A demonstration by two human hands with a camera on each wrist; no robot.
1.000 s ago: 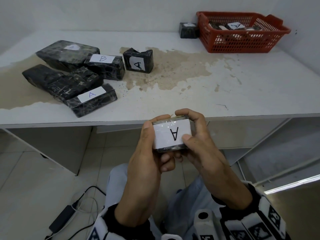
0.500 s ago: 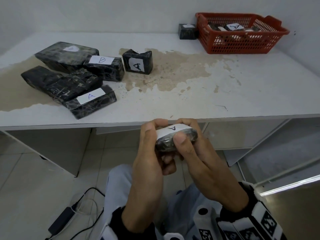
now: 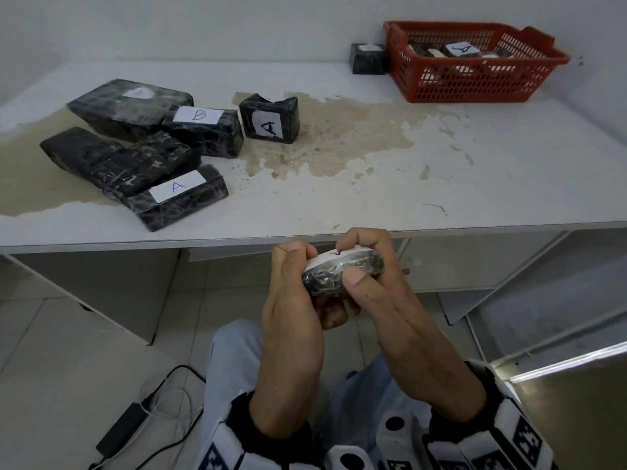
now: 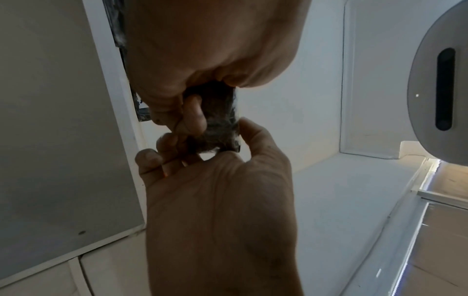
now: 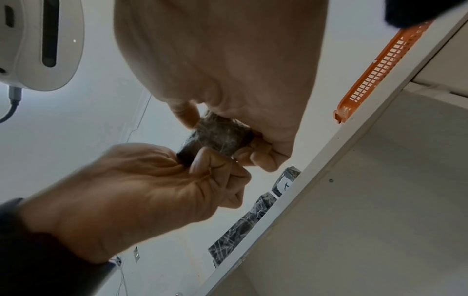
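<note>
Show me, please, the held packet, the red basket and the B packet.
held packet (image 3: 325, 279): head view, dark wrapped side.
red basket (image 3: 475, 83): head view, front wall.
B packet (image 3: 198, 116): head view, white label.

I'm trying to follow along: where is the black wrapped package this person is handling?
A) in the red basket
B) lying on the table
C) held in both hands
C: the left hand and right hand both grip the package, clear of the table.

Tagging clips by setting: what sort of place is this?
Likely a sorting workroom: black wrapped parcels lettered A and B on a white table, more in a red basket, one parcel gripped by left hand and right hand.
</note>
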